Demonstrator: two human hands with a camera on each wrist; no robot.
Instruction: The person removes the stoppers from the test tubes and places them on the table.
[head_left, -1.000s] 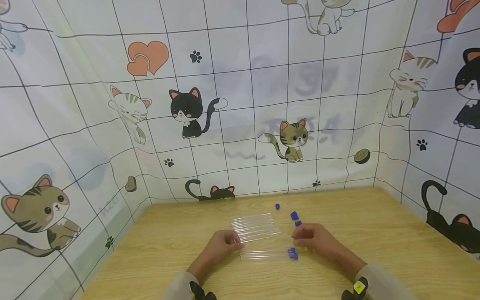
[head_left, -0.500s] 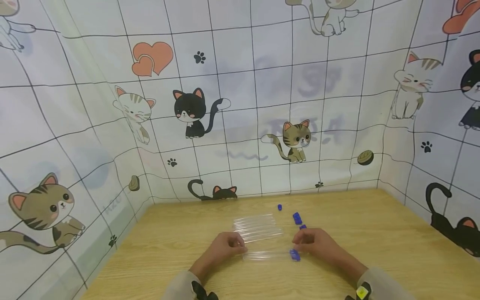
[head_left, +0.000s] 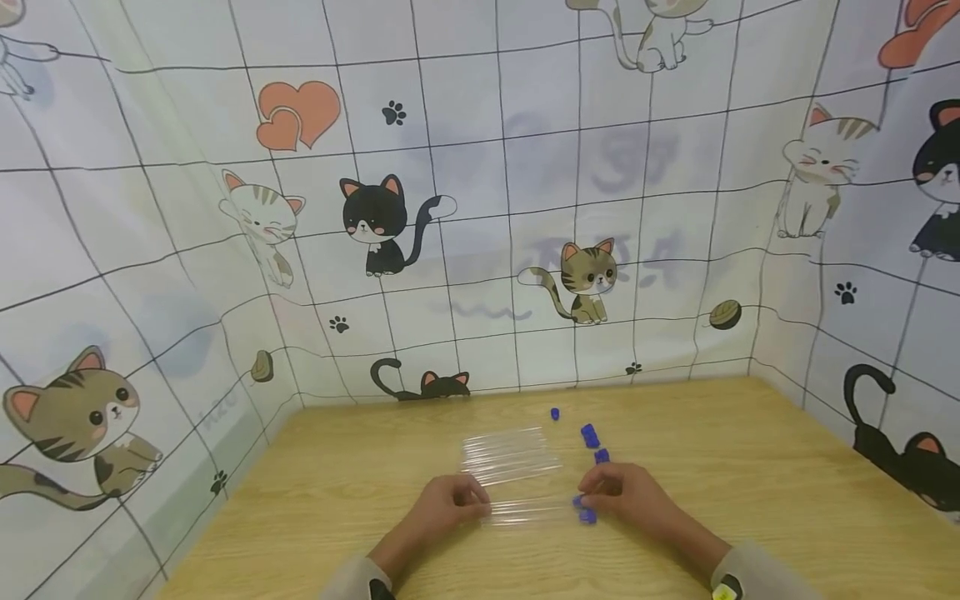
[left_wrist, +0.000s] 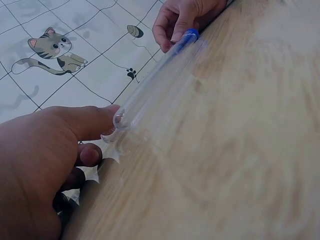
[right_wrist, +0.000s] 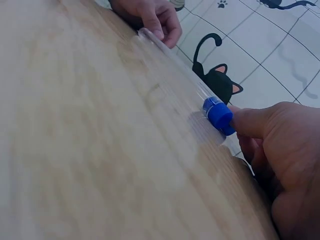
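Light wooden table (head_left: 750, 500), visible grain, set into corner of cat-print backdrop. On it: row of clear tubes (head_left: 512, 454) lying side by side near centre; loose blue caps (head_left: 590, 435) just right of row, one small blue cap (head_left: 555, 413) farther back; capped clear tube (head_left: 536, 510) nearest front edge, blue cap on right end.

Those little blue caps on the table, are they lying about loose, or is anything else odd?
Yes, three blue caps lie loose on the wooden table, apart from the uncapped clear tubes. Nothing looks spilled or broken.
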